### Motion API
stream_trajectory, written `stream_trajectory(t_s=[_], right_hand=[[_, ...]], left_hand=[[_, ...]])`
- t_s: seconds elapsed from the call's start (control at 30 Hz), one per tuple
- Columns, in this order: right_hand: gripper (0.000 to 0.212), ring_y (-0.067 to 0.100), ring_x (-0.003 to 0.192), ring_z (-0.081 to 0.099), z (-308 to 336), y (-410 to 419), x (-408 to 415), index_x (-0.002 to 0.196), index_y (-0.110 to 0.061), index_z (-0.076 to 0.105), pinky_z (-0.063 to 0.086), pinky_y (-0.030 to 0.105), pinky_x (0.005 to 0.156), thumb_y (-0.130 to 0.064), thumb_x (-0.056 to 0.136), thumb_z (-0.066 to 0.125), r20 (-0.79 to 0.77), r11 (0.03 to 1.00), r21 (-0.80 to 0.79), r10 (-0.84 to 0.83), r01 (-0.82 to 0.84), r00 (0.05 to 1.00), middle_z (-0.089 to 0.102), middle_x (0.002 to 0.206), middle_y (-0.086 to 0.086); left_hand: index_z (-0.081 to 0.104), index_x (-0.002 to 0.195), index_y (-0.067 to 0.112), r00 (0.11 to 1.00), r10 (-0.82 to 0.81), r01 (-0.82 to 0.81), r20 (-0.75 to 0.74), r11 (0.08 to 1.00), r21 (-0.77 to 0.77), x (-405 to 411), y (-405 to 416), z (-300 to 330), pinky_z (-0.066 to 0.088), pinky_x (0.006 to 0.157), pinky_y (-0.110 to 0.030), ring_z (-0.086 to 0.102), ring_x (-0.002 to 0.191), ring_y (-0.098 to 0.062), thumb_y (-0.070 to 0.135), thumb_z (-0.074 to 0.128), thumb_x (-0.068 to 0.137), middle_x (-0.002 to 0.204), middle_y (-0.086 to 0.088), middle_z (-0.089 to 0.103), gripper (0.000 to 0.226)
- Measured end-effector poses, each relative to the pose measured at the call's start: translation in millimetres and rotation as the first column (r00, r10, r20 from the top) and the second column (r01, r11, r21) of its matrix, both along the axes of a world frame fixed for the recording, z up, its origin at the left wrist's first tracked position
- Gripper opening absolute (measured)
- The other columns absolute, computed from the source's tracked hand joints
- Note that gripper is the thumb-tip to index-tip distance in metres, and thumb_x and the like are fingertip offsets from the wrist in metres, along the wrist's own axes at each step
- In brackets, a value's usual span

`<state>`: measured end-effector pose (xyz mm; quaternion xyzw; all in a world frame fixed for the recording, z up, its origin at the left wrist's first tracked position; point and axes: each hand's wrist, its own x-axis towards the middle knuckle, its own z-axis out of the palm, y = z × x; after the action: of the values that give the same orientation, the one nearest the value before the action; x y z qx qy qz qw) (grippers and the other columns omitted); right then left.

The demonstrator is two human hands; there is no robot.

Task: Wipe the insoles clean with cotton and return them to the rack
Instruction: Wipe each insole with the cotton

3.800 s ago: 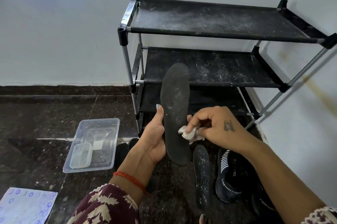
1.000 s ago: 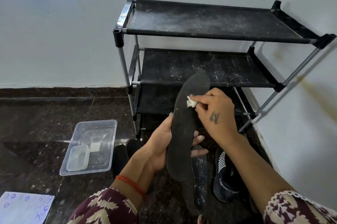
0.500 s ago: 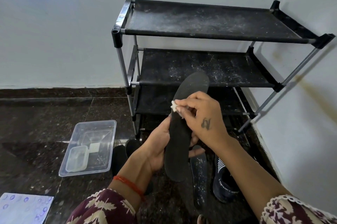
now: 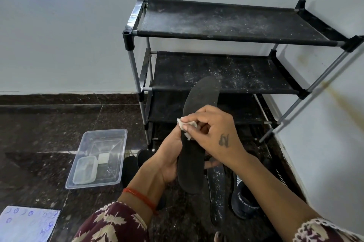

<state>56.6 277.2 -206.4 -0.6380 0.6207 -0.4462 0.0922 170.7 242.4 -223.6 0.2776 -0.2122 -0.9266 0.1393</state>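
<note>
With the insole [image 4: 197, 143] held upright by the left hand [image 4: 167, 161] in front of the rack [image 4: 236, 25] & the cotton [image 4: 184, 124] pinched in the right hand [image 4: 212, 133] at its edge, the insole could be dropped if pressed too hard, since the left grip looks loose.

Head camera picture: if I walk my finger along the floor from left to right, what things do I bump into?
Paper → clear tub → held insole → floor insole → shoe.

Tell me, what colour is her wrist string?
Orange-red thread, on the left wrist, head view.
</note>
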Motion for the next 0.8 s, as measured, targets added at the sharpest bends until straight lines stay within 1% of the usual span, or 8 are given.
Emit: stream_trajectory(t_s=[0.1, 0.2, 0.33, 0.4, 0.5, 0.57, 0.67, 0.8], right_hand=[[0.010, 0.005, 0.070, 0.056, -3.4, -6.1, -5.8, 0.088, -0.018, 0.075, 0.045, 0.015, 0.065, -0.019, 0.078, 0.072, -0.098, 0.995, -0.026, -0.100, 0.098, 0.990, 0.060, 0.079, -0.004], [0.008, 0.011, 0.067, 0.056, -1.7, -9.0, -23.2, 0.085, -0.016, 0.073, 0.042, 0.019, 0.063, -0.019, 0.081, 0.068, -0.180, 0.959, -0.012, -0.281, 0.284, 0.943, 0.061, 0.080, 0.001], [0.009, 0.010, 0.064, 0.054, 2.3, -6.3, -46.4, 0.087, -0.012, 0.072, 0.035, 0.003, 0.059, -0.013, 0.081, 0.065, -0.163, 0.888, 0.029, -0.448, 0.458, 0.879, 0.062, 0.081, 0.004], [0.007, 0.009, 0.062, 0.059, 7.2, -3.0, -46.0, 0.084, -0.013, 0.072, 0.042, 0.004, 0.059, -0.013, 0.080, 0.066, -0.037, 0.923, 0.040, -0.382, 0.383, 0.924, 0.066, 0.078, 0.002], [0.003, 0.007, 0.058, 0.063, 12.1, 4.4, -22.2, 0.081, -0.017, 0.073, 0.050, 0.017, 0.053, -0.018, 0.078, 0.073, 0.184, 0.987, 0.123, -0.126, 0.104, 0.975, 0.066, 0.072, -0.005], [0.007, 0.005, 0.063, 0.060, 7.1, 7.0, -6.6, 0.081, -0.021, 0.073, 0.049, 0.016, 0.058, -0.021, 0.074, 0.075, 0.040, 0.994, 0.099, -0.053, 0.049, 0.998, 0.062, 0.073, -0.009], [0.010, 0.003, 0.068, 0.056, -1.9, 3.7, -2.0, 0.084, -0.020, 0.071, 0.048, 0.018, 0.062, -0.019, 0.074, 0.074, -0.083, 0.996, 0.085, -0.021, 0.028, 0.996, 0.059, 0.078, -0.007], [0.005, 0.005, 0.067, 0.051, -2.0, -2.4, -17.8, 0.082, -0.018, 0.068, 0.042, 0.019, 0.061, -0.018, 0.077, 0.069, -0.221, 0.983, 0.095, -0.133, 0.157, 0.966, 0.056, 0.079, -0.006]], left_hand=[[0.072, 0.102, 0.013, 0.999, -0.032, 0.031, 0.037, 0.999, 0.010, -1.4, 1.5, -1.0, 0.047, 0.093, -0.055, 0.059, 0.097, -0.025, 0.067, 0.032, 0.090, 0.104, -0.012, 0.064, 0.068], [0.063, 0.108, 0.006, 0.998, -0.047, 0.045, 0.047, 0.997, 0.056, -5.3, 4.4, -1.9, 0.047, 0.092, -0.054, 0.059, 0.075, -0.021, 0.068, 0.028, 0.090, 0.085, -0.012, 0.058, 0.073], [0.059, 0.106, 0.005, 0.999, -0.020, 0.017, 0.046, 0.997, 0.076, -3.4, 2.2, -0.5, 0.049, 0.088, -0.055, 0.060, 0.072, -0.022, 0.067, 0.027, 0.090, 0.079, -0.012, 0.057, 0.072], [0.060, 0.111, 0.005, 0.999, 0.010, -0.014, 0.051, 0.997, 0.081, -2.1, 0.0, -0.6, 0.048, 0.090, -0.056, 0.062, 0.074, -0.023, 0.067, 0.025, 0.090, 0.080, -0.012, 0.058, 0.074], [0.062, 0.119, 0.010, 0.999, 0.023, -0.025, 0.046, 0.999, 0.046, -1.9, -0.3, -1.1, 0.048, 0.090, -0.055, 0.064, 0.082, -0.023, 0.069, 0.019, 0.090, 0.093, -0.013, 0.065, 0.078], [0.063, 0.119, 0.016, 0.999, 0.017, -0.018, 0.049, 1.000, 0.013, -1.6, 0.4, 0.0, 0.051, 0.086, -0.052, 0.067, 0.092, -0.026, 0.068, 0.017, 0.090, 0.111, -0.012, 0.068, 0.075], [0.063, 0.117, 0.015, 0.998, 0.033, -0.035, 0.061, 0.999, 0.029, 0.2, 0.6, 1.1, 0.054, 0.079, -0.051, 0.069, 0.093, -0.028, 0.067, 0.019, 0.091, 0.116, -0.015, 0.067, 0.073], [0.066, 0.113, 0.012, 0.998, 0.029, -0.031, 0.061, 0.999, 0.030, -2.1, 0.7, -1.6, 0.049, 0.089, -0.054, 0.066, 0.097, -0.029, 0.068, 0.018, 0.091, 0.116, -0.017, 0.066, 0.076]])
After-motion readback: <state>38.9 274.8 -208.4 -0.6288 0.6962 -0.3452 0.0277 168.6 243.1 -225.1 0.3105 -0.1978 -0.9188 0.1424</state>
